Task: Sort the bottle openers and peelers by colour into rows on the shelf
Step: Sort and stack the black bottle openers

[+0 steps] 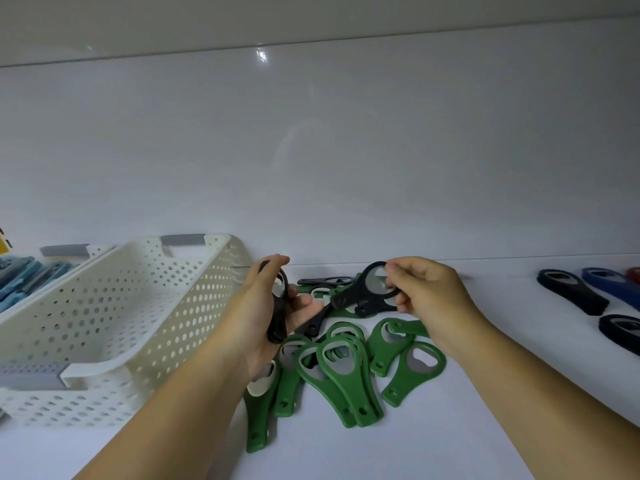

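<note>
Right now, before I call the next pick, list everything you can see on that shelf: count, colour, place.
green bottle openers: a heap, count unclear, green, shelf centre
loose black opener: one, black, flat behind the heap
held black openers: at least two, black, above the heap
wide openers: two black, one blue, one red cut off by the frame edge, shelf right
near basket: one, white with grey handles, shelf left
far basket: one, white, behind the near one
blue items: several, blue, in the far basket
shelf: one, white
left hand: grips a black opener
right hand: pinches a black opener's ring
</note>
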Motion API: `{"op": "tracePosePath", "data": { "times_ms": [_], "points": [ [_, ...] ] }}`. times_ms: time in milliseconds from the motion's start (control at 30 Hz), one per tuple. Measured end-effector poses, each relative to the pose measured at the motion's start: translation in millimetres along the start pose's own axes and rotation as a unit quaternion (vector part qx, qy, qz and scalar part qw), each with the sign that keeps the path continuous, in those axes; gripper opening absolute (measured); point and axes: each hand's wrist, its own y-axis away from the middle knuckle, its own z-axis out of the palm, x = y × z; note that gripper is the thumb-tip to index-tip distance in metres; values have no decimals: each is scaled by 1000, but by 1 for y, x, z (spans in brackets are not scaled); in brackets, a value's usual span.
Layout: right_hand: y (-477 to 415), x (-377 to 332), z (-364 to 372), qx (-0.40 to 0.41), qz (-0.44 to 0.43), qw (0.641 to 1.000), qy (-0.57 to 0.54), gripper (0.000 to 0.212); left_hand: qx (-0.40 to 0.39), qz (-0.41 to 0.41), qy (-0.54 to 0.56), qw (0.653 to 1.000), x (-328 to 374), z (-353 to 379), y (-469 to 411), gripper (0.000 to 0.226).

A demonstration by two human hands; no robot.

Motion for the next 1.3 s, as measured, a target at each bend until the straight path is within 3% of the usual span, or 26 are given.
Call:
{"op": "tracePosePath", "data": {
  "times_ms": [100,300,400,500,567,600,667,733,833,933,1067,1167,1300],
  "points": [
    [14,-7,15,-77,-23,997,2,14,-61,-31,-70,995,-2,3,7,12],
    [31,-15,31,-132,-43,989,-39,10,-186,-120,-93,971,1,2,17,44],
    [29,-12,34,-102,-39,991,-74,5,-183,-138,-76,970,4,2,17,43],
    [21,-2,29,-48,-81,994,51,10,-124,-136,-8,983,6,3,14,28],
    [18,5,24,-53,-162,963,210,9,-72,-113,88,987,8,2,10,22],
    [18,8,24,-80,-197,932,293,8,-53,-103,141,983,9,1,7,20],
    [19,11,30,-154,-225,861,429,29,-33,-94,210,973,11,0,6,18],
    [18,11,38,-203,-203,814,505,46,-34,-97,206,973,13,-3,8,29],
    [17,11,46,-254,-177,776,549,50,-30,-90,162,982,13,-4,9,56],
    [15,11,48,-275,-147,778,545,45,-7,-94,139,986,13,-7,6,51],
    [16,16,52,-223,-157,814,513,41,27,-95,160,982,8,-10,-2,20],
    [17,19,54,-175,-164,854,461,28,39,-73,173,982,5,-12,-6,18],
    [11,20,53,-144,-113,898,400,9,26,-61,154,986,4,-9,-4,30]
  ]
}}
